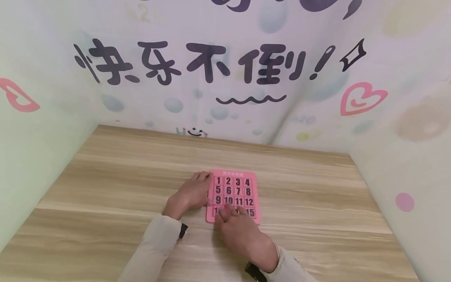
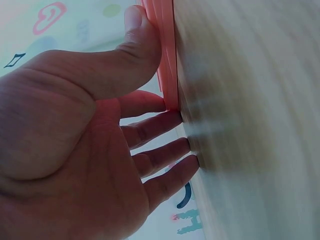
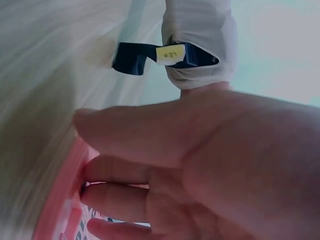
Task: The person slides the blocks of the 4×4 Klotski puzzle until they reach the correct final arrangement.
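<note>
A pink number slide puzzle [image 1: 254, 196] lies flat on the wooden table, its tiles in rows with 1 to 4 at the far side. My left hand [image 1: 192, 192] is at the puzzle's left side. In the left wrist view its thumb [image 2: 142, 47] presses against the pink edge, and the index fingertip touches a corner. The other left fingertips rest on the table. Over the puzzle's near side, my right hand [image 1: 241, 233] has its fingertips on the bottom rows, covering some tiles; 15 shows beside them. The right thumb [image 3: 100, 125] lies by the near edge.
The wood-grain table [image 1: 317, 203] extends around the puzzle. A white printed cloth [image 1: 197, 105] with dark lettering stands behind it, and pale walls close both sides. Each wrist wears a dark band [image 3: 131, 59] by a light sleeve [image 1: 151, 243].
</note>
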Demonstrator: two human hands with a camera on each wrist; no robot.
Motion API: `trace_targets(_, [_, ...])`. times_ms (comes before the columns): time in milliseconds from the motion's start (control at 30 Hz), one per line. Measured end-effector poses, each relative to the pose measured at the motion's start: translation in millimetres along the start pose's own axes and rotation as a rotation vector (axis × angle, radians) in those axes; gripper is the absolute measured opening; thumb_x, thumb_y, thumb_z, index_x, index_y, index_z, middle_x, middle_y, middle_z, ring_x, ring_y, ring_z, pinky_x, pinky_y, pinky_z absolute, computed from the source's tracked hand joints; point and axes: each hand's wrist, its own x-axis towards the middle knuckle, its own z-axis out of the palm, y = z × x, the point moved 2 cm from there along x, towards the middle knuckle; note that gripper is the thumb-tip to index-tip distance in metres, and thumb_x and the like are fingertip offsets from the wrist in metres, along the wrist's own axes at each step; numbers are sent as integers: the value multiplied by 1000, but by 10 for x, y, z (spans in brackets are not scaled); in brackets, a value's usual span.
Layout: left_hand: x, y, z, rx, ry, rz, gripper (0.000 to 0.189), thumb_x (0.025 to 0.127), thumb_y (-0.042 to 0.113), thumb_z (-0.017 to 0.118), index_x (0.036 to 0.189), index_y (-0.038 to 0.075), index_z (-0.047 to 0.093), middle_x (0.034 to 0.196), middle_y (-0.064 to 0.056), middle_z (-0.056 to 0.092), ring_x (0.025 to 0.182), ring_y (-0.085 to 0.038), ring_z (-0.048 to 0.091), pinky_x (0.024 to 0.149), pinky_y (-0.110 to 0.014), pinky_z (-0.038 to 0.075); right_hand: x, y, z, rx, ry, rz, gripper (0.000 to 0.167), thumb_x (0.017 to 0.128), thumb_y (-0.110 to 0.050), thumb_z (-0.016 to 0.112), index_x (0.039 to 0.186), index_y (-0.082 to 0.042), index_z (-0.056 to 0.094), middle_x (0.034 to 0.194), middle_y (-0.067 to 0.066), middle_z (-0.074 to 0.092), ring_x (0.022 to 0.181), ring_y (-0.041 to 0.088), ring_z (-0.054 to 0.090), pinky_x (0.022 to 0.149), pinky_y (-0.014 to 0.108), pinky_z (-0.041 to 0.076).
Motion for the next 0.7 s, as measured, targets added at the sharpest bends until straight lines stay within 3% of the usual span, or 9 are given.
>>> trace_targets(300, [-15, -13, 8, -19, 9, 10, 84, 90, 19, 72, 155, -3, 23, 160, -18, 27, 150, -35, 21, 124, -49, 21, 24, 12, -4, 45, 1, -25, 44, 101, -27, 51, 145, -22, 51, 154, 1, 45, 144, 23, 39, 116, 49, 38])
trace_targets(433, [-29, -23, -9, -5, 16, 1, 84, 90, 19, 73, 155, -2, 24, 160, -18, 27, 149, -35, 21, 124, -50, 21, -15, 158, -56, 165, 5, -60, 44, 103, -32, 49, 147, -28, 49, 154, -2, 44, 145, 28, 37, 115, 53, 37])
trace_targets(533, [-32, -16, -6, 1, 13, 12, 85, 89, 19, 74, 155, -2, 25, 160, -18, 28, 149, -36, 22, 123, -51, 22, -102, 324, -82, 235, 29, -38, 43, 104, -29, 48, 146, -26, 51, 153, -3, 45, 145, 32, 36, 116, 56, 35])
trace_targets(700, [-40, -5, -7, -7, 4, 23, 85, 89, 20, 74, 155, -3, 24, 160, -20, 27, 149, -38, 21, 123, -52, 21, -255, 527, -32, 181, 58, 7, 36, 100, -22, 55, 136, -23, 62, 145, -2, 56, 139, 35, 44, 109, 56, 43])
